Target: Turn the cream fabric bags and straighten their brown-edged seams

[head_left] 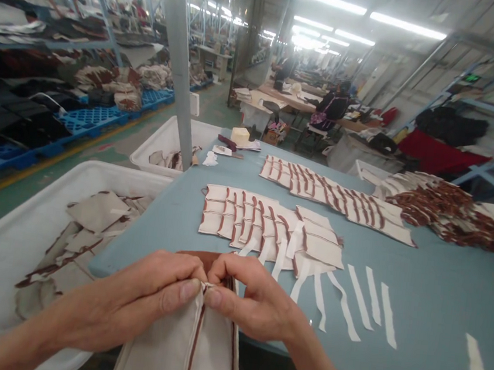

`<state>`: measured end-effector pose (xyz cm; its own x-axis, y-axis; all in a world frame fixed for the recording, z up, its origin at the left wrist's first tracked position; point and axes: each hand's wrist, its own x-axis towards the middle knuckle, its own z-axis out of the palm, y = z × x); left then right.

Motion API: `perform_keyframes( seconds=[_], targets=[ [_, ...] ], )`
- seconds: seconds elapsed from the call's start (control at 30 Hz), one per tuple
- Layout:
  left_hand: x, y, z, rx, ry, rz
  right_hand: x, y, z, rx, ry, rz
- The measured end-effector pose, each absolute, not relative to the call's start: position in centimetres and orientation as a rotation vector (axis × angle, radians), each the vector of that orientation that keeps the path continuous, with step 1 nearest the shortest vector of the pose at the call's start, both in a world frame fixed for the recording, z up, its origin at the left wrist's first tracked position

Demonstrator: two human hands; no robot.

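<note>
My left hand (142,297) and my right hand (252,300) meet at the near edge of the blue table (438,299). Both pinch the top of a cream fabric piece with brown trim (188,349), thumbs pressed together on its folded edge. The piece hangs down toward me over the table edge. Just beyond my hands lies an overlapped row of cream pieces with brown edges (265,222). Several white strips (362,306) lie fanned out to the right of my right hand.
A second row of trimmed pieces (338,197) and a loose heap (447,212) lie farther back. White bins with fabric scraps (69,231) stand at left, beside a grey post (178,60). A seated person (332,108) works at a distant table.
</note>
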<state>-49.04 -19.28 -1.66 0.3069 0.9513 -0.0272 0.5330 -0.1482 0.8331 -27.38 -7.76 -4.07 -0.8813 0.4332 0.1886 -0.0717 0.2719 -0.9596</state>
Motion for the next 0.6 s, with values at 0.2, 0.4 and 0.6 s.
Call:
perform_keyframes(
  seconds=[0.2,0.4,0.6],
  targets=[
    [-49.3,-19.3,-2.0,1.871,1.397,0.645,-27.3,-7.8,-3.2,-0.417,-2.29,1.431],
    [-48.6,-19.0,-1.8,1.956,1.375,0.687,-27.3,-8.3,-2.3,-0.358,-2.312,1.121],
    [-47.7,-18.9,-1.7,1.944,1.347,0.689,-26.5,-9.0,-2.6,-0.47,-2.27,1.212]
  ],
)
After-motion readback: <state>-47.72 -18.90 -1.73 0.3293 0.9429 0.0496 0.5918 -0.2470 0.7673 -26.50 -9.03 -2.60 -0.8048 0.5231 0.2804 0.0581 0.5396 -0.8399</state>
